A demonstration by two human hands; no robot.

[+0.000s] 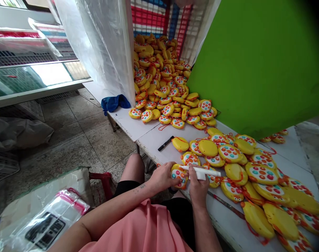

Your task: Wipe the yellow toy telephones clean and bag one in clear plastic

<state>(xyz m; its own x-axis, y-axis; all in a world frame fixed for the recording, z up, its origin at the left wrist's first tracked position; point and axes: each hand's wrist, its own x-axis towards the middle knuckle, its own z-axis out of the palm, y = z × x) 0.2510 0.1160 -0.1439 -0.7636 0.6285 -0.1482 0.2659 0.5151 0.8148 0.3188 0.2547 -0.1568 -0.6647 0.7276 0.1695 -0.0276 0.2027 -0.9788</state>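
Observation:
In my left hand (163, 176) is a yellow oval toy (178, 175) with a white face and orange, red and blue buttons, held just over the table's near edge. My right hand (198, 183) grips a white marker pen (201, 170), whose tip end points left and lies at the upper part of the toy's white face. Whether the tip touches it I cannot tell. Beside my hands, more yellow toys (229, 153) of the same kind lie loosely piled, some face up and some back up. A black marker (165, 143) rests on the table beyond my left hand.
A large heap of these toys (162, 80) spills from a plastic-lined opening at the back. A green board (254, 63) leans on the right. A blue cloth (114, 103) lies at the white table's (149, 136) left edge. Packed plastic bags (54, 217) sit at lower left.

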